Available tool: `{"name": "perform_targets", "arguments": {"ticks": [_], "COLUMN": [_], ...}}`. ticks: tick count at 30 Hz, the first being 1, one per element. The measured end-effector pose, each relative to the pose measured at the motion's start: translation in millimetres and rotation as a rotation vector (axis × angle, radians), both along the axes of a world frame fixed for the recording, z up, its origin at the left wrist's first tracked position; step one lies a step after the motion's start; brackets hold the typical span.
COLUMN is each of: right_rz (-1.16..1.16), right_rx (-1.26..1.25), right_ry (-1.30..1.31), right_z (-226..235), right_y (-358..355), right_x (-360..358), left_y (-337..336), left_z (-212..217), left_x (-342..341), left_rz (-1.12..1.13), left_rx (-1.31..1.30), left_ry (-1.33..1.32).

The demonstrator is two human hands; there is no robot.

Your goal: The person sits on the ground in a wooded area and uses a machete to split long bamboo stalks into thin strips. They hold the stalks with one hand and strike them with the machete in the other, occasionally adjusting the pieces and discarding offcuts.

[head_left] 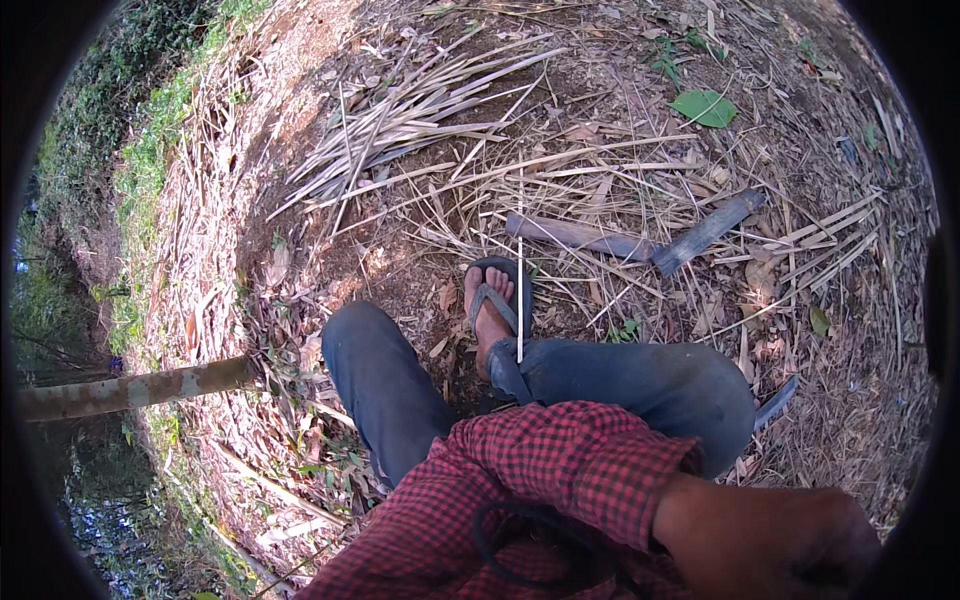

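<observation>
My left hand (pixel 770 535) is at the lower right, its arm in a red-and-black checked sleeve (pixel 590 455) bent across my body. The fingers curl closed in shadow at the picture's edge, and whatever they hold is hidden. My right hand does not show. A thin pale strip (pixel 520 260), like split bamboo, runs from the ground litter to my trouser leg (pixel 630 385); I cannot tell what supports it. Beside my right knee a blade (pixel 776 403) partly shows. A dark cord (pixel 510 505) loops over the shirt.
A heap of split strips (pixel 410 120) lies at the far left of centre. Two dark wood pieces (pixel 580 235) meet end to end beyond my sandalled foot (pixel 495 300). A green leaf (pixel 704 108) lies far right. A slim trunk (pixel 135 388) juts in from the left.
</observation>
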State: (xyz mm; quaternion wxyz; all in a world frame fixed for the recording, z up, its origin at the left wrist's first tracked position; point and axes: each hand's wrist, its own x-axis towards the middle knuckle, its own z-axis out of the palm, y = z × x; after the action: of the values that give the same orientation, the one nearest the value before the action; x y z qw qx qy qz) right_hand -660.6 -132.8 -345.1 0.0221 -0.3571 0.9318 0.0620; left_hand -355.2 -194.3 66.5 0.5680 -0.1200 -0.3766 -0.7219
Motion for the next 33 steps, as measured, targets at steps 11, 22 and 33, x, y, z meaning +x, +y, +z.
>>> {"name": "perform_targets", "arguments": {"ticks": [11,22,33], "right_rz": [-0.021,0.025,-0.029], "right_rx": [-0.002,-0.044,-0.019], "right_ry": [-0.068,-0.110,-0.156], "right_z": [4.2,-2.8,9.0], "right_y": [-12.8,-20.1,-17.4], "right_x": [17.8,15.0,14.2], "left_y": [-31.5,-52.5,-185.1], "left_z": [-193.6,-322.7,-303.7], "left_x": [252.5,179.5,153.8], "left_rz": [1.341,0.654,0.898], "left_rx": [0.833,0.070,0.165], "left_ry": [-1.154,-2.668,-2.170]}}
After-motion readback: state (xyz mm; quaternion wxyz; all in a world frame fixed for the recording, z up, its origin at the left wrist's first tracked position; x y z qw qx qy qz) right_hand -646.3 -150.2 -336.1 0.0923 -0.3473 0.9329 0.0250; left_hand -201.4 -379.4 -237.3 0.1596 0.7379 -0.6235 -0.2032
